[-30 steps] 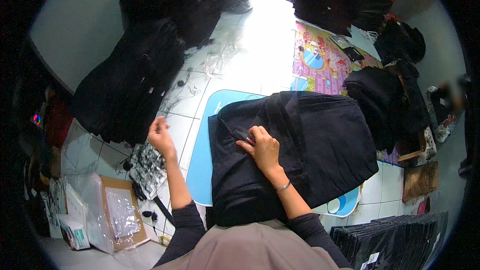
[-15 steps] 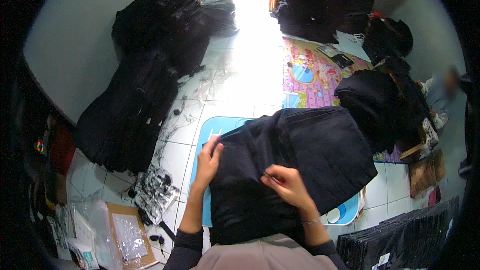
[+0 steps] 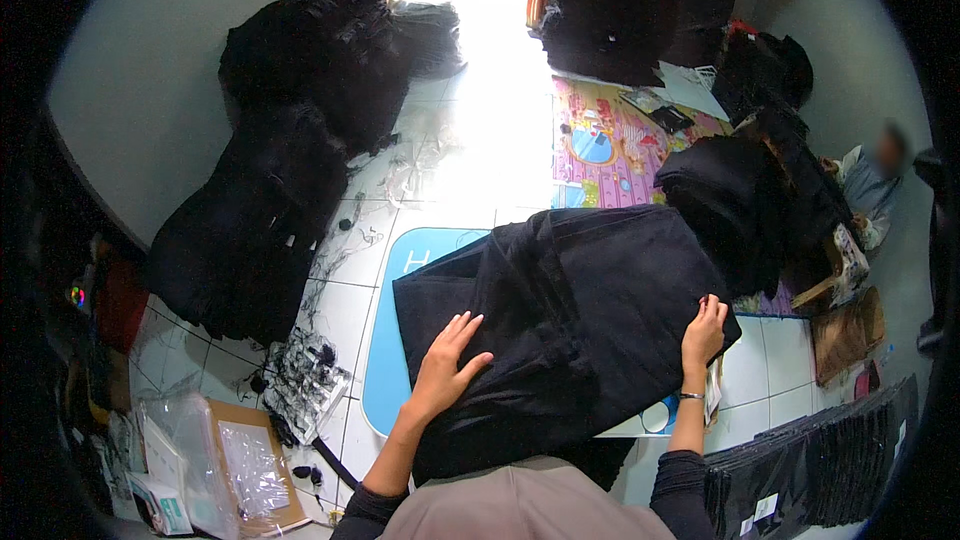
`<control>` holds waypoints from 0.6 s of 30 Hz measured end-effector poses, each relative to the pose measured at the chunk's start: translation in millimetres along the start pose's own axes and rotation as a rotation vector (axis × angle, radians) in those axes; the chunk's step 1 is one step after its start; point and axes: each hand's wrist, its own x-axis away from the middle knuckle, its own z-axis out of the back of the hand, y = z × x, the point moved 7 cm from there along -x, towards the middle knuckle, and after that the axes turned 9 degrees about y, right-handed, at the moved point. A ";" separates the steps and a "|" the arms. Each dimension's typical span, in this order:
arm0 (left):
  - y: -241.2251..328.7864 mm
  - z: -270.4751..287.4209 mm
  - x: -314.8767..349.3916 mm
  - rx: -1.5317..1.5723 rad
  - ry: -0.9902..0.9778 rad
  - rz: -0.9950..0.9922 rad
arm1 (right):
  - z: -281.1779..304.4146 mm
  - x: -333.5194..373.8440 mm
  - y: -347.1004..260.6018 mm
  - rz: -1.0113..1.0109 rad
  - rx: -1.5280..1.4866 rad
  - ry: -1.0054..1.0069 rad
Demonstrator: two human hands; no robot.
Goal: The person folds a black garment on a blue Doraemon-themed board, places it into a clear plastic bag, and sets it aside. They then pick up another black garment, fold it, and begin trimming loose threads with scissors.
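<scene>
A black folded garment (image 3: 610,290), its fabric creased across the middle, lies spread over a low blue table (image 3: 378,360) in front of me. My left hand (image 3: 448,368) rests flat on the near left part of the cloth, fingers stretched and thumb apart. Over at the garment's right edge is my right hand (image 3: 705,335), its fingers curled together against the fabric. A small dark bit shows at those fingertips, too small to name.
Large heaps of black garments (image 3: 250,210) line the left wall; another dark pile (image 3: 720,200) stands right of the table. Packed black garments (image 3: 810,480) fill the lower right. A cardboard piece (image 3: 280,500) with plastic lies lower left. A person (image 3: 872,190) sits far right.
My right hand has moved from the garment's middle to its right edge. My left hand has shifted nearer and slightly right, now flat on the cloth. The garment's left part lies spread out farther left.
</scene>
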 end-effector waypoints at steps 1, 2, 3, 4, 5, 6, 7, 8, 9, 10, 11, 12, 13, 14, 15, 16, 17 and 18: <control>-0.4 1.0 -1.3 0.031 0.032 0.006 | -2.5 0.1 -0.5 0.004 0.002 0.018; -1.5 1.6 -2.0 0.054 0.039 0.011 | -5.2 3.0 -1.5 -0.003 0.016 0.011; -4.0 1.6 -4.6 0.067 0.047 0.024 | -5.4 4.1 -4.2 0.011 0.030 0.022; -4.2 3.3 -5.2 0.083 0.086 0.017 | -3.1 4.9 -5.0 0.009 0.015 0.045; -7.0 2.9 -8.2 0.091 0.084 0.026 | -0.9 5.8 -5.1 0.005 -0.007 0.057; -7.3 3.4 -8.3 0.115 0.096 0.016 | 0.9 6.3 -7.1 0.016 -0.028 0.079; -10.7 3.7 -9.2 0.102 0.099 0.040 | 3.7 6.5 -7.3 0.025 -0.038 0.108; -11.2 4.1 -9.8 0.108 0.106 0.029 | 1.9 5.7 -5.7 0.013 -0.061 0.088; -10.9 4.2 -9.5 0.078 0.109 0.010 | 0.1 5.2 -3.7 0.012 -0.042 0.078; -9.7 5.5 -9.3 0.093 0.126 -0.019 | -1.2 3.5 -1.9 0.014 -0.056 0.100; -9.0 5.6 -8.0 0.089 0.131 -0.032 | -4.5 1.4 0.6 0.024 -0.050 0.107; -8.0 6.2 -7.7 0.093 0.143 -0.052 | -10.8 -2.2 7.1 0.006 -0.051 0.083; -9.0 6.5 -6.1 0.116 0.152 -0.036 | -17.3 -7.4 12.9 0.017 -0.033 0.070; -9.0 6.0 -6.1 0.128 0.150 -0.034 | -22.4 -14.4 18.6 0.042 -0.031 0.092; -9.7 6.5 -5.0 0.103 0.154 -0.023 | -28.2 -23.8 23.0 0.107 0.034 0.116; -9.0 7.3 -4.5 0.079 0.158 -0.026 | -34.3 -31.6 30.4 0.147 0.057 0.131; -6.7 9.0 -3.4 0.087 0.166 -0.045 | -43.4 -38.6 39.3 0.158 0.113 0.120; -5.3 11.1 -3.2 0.105 0.174 -0.046 | -55.9 -45.5 49.9 0.134 0.064 0.052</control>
